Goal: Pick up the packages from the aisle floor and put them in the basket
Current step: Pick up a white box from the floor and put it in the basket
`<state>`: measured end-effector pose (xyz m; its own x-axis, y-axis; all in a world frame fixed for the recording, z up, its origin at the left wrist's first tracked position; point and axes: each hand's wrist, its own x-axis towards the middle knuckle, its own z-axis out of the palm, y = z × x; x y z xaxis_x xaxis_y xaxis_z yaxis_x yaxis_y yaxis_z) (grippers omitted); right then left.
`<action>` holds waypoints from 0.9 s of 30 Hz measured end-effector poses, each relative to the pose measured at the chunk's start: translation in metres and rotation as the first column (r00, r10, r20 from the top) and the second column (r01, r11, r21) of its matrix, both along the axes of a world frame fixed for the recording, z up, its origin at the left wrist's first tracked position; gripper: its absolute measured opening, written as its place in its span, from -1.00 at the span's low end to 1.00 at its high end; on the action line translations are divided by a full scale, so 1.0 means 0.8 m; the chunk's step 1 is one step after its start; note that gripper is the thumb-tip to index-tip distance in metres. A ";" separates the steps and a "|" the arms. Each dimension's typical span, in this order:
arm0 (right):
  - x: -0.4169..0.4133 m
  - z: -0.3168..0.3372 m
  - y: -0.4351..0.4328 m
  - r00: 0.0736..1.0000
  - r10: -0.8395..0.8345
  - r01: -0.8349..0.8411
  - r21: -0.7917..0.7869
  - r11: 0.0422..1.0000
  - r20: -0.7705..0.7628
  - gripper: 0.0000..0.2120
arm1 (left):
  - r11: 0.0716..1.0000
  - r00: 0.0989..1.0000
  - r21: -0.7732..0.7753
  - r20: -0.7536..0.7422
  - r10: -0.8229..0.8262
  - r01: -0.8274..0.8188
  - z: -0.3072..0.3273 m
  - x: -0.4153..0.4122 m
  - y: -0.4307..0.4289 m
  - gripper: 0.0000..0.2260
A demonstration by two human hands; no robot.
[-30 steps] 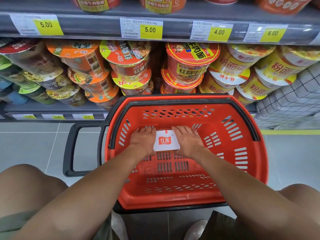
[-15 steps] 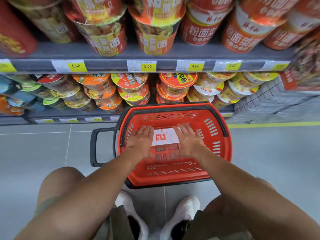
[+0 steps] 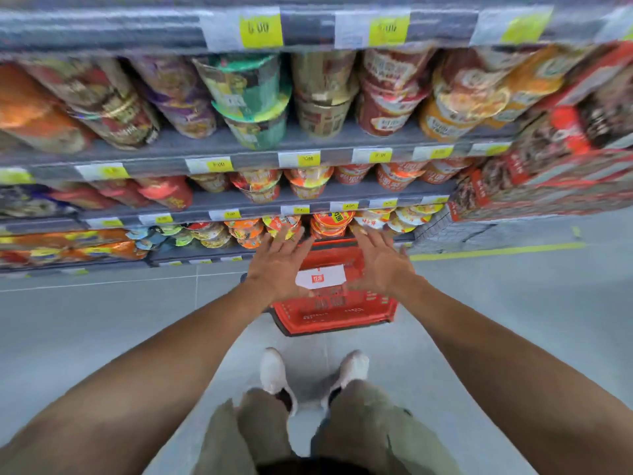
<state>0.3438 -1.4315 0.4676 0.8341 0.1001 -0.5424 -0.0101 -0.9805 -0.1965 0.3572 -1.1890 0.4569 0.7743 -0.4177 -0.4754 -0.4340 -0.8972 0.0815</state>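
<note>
A red plastic basket stands on the grey aisle floor in front of the shelves. Inside it lies a white package with a small red logo. My left hand hovers above the basket's left side, fingers spread and straight, holding nothing. My right hand hovers above the right side, also spread and empty. Both hands are raised clear of the package. The picture is blurred by motion.
Shelves of instant noodle cups with yellow price tags fill the wall behind the basket. Red boxes are stacked at the right. A yellow line runs on the floor. My two white shoes stand just before the basket.
My hands have let go of the white package and lifted off it, fingers spreading. The view has risen and pulled back, so the basket looks smaller and more shelves show.
</note>
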 end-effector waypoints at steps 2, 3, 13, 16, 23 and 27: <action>-0.005 0.051 0.001 1.000 0.002 -0.002 -0.010 1.000 0.022 0.24 | 1.000 0.999 -0.003 0.036 0.018 -0.018 0.045 -0.006 0.015 0.10; -0.005 0.069 0.001 0.999 0.008 -0.007 -0.025 1.000 0.044 0.26 | 0.999 0.998 -0.003 0.045 0.046 -0.046 0.062 -0.006 0.023 0.10; 0.036 0.138 0.036 0.976 0.190 -0.182 -0.078 0.980 0.108 0.28 | 0.967 0.959 0.018 0.140 0.248 -0.253 0.132 -0.004 0.078 0.11; 0.049 0.148 0.063 0.948 0.295 -0.288 -0.068 0.955 0.120 0.27 | 0.935 0.924 0.010 0.161 0.347 -0.354 0.138 -0.019 0.102 0.10; 0.062 0.158 0.162 0.832 0.535 -0.536 -0.030 0.843 0.148 0.27 | 0.808 0.800 0.022 0.155 0.580 -0.589 0.149 -0.094 0.175 0.08; 0.045 0.153 0.240 0.735 0.666 -0.667 -0.038 0.744 0.128 0.28 | 0.694 0.685 0.012 0.172 0.708 -0.720 0.139 -0.167 0.224 0.09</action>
